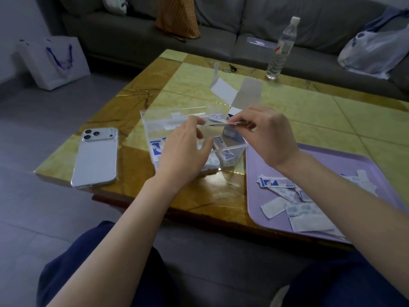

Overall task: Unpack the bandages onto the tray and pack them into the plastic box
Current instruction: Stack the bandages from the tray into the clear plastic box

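Right over the plastic box is where both my hands are, because that's where everything has to end up. My right hand has thumb and forefinger clamped on one end of a thin bundle of bandages, held flat and level above the open top so it can go in lying down instead of on edge. My left hand is at the other end. The thumb tip looks like it's touching the bundle and the other fingers hang loose and apart over the box, but honestly I can't tell whether that hand is really pinching or just steadying.

I'd say the job is roughly halfway. There are packed bandages lying in the bottom of the box, mostly on the left side, and a scatter of loose bandages left on the purple tray, just right of the box so the reach is short. The opened cardboard carton stands right behind the box, flaps up.

My phone sits face down left of the box, out of the way, and a water bottle stands at the far edge of the table.

Next up is probably lowering the bundle in. The wrappers look slippery, so it could fan out.
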A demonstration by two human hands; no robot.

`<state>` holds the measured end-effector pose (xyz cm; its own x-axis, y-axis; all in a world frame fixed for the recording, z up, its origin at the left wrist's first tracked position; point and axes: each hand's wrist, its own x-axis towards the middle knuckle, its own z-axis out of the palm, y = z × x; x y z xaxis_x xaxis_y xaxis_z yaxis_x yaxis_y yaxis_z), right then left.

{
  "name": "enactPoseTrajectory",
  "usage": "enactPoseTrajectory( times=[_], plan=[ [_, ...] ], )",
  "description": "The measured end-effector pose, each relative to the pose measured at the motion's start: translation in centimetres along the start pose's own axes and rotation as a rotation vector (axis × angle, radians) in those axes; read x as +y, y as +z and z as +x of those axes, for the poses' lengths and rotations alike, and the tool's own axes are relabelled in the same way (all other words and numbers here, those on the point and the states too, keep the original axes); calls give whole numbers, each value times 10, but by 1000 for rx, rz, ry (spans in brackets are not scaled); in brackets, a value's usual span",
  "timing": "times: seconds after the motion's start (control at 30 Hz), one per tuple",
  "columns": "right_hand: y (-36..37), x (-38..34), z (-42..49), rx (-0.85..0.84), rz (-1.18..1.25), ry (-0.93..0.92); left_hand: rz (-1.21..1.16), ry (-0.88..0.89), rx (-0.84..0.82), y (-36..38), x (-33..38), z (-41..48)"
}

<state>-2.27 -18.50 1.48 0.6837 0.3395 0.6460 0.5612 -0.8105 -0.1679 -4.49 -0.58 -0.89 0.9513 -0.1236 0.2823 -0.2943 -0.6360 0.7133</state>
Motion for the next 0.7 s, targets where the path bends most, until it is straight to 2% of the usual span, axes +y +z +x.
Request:
enactPoseTrajectory(
  times=[0.17, 0.3, 0.7],
  plan=[
    [13, 14, 21, -133, -116, 33, 160, 134, -62, -1, -3, -4],
    [27, 19, 30, -299, -220, 34, 217, 156, -69, -1, -5, -3],
    [48, 8, 51, -850, -482, -35, 136, 108, -98, -3, -6, 0]
  ],
)
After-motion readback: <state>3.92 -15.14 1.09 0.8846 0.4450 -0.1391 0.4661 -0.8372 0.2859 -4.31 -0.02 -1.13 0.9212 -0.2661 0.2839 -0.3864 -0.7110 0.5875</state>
